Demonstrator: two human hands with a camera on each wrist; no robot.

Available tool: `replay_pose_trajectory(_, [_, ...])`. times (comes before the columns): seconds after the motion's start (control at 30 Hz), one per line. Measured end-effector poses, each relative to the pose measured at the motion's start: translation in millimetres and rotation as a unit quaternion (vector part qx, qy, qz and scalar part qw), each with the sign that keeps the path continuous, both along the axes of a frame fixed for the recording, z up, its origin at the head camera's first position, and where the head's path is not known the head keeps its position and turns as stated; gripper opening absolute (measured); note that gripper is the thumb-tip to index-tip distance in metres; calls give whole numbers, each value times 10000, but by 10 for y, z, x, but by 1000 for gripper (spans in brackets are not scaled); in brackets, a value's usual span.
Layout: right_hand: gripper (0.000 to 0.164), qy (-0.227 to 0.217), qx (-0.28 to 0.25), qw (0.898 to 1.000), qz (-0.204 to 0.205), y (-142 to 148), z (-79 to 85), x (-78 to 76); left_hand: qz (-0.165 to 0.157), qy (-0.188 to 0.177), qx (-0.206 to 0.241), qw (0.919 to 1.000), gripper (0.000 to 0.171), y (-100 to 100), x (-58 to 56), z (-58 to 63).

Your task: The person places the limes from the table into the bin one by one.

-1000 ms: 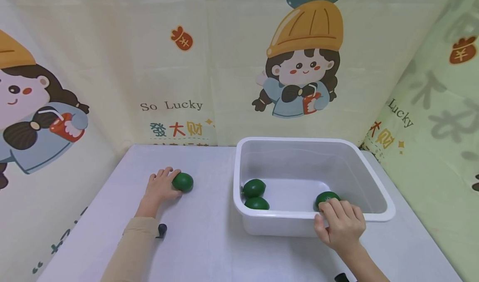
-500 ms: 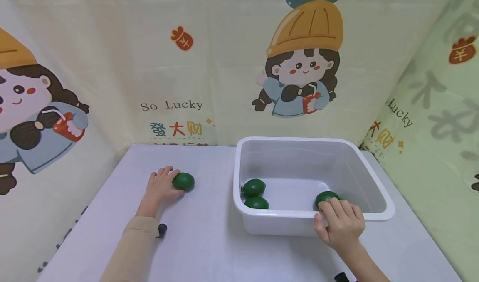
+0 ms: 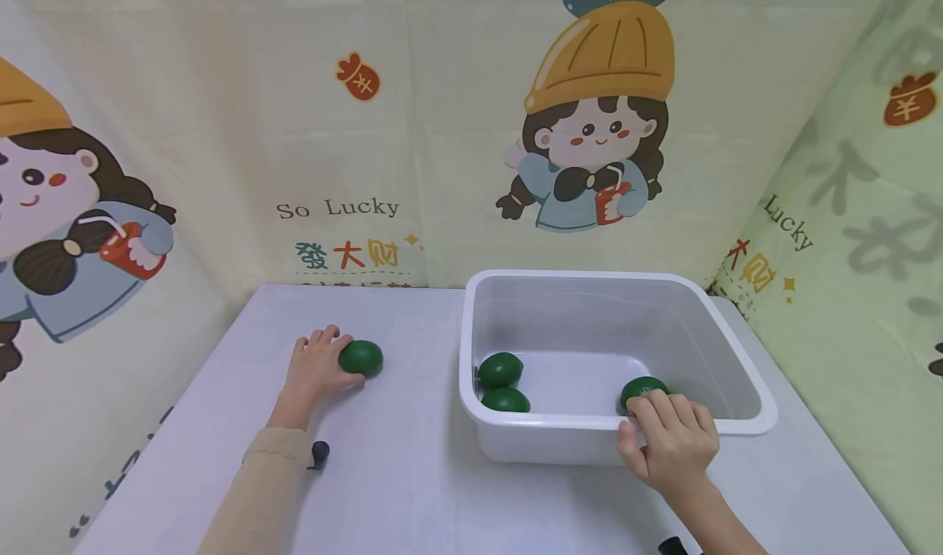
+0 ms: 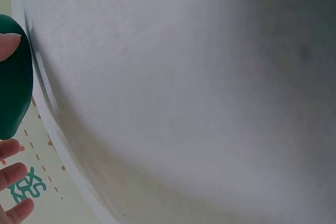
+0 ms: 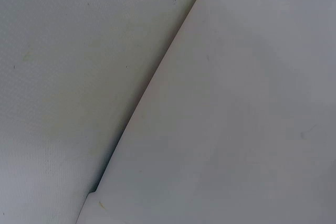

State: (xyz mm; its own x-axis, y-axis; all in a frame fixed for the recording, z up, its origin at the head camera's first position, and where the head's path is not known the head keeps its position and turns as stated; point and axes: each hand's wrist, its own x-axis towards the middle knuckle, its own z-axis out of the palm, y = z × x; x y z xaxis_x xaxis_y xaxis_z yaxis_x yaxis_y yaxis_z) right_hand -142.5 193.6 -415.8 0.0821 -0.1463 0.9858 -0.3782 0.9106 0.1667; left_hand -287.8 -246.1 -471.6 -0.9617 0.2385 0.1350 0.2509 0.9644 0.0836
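At the left of the head view, my left hand (image 3: 317, 369) pinches a smooth green lime (image 3: 362, 358) between thumb and fingers, low over the white table. The left wrist view has the thumb on this lime (image 4: 14, 87) and the other fingers apart from it. On the right, my right hand (image 3: 672, 444) grips the front rim of a white plastic tub (image 3: 545, 439), fingers curled over the edge and thumb outside. Inside the tub, a lime (image 3: 644, 388) lies partly hidden behind those fingers. Two more limes, one behind the other (image 3: 500, 370), lie at the tub's left wall.
A printed cloth (image 3: 442, 129) with cartoon figures hangs behind and at both sides of the table (image 3: 412, 473). A dark knob-like piece (image 3: 320, 454) sticks out beside the left cuff, and a black piece (image 3: 671, 546) shows by the right wrist.
The lime in my left hand has shifted very slightly to the right. My right hand, the tub and the limes in it have stayed put.
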Motion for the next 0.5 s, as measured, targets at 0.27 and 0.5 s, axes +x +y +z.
replay_pose_trajectory(0.27, [44,-59,17,10000,-26,14,-13,4,64,219,86,9997,74,10,-5,9])
replay_pose_trajectory(0.5, [44,-75,29,10000,-32,17,-18,4,25,540,106,9985,75,37,-6,50])
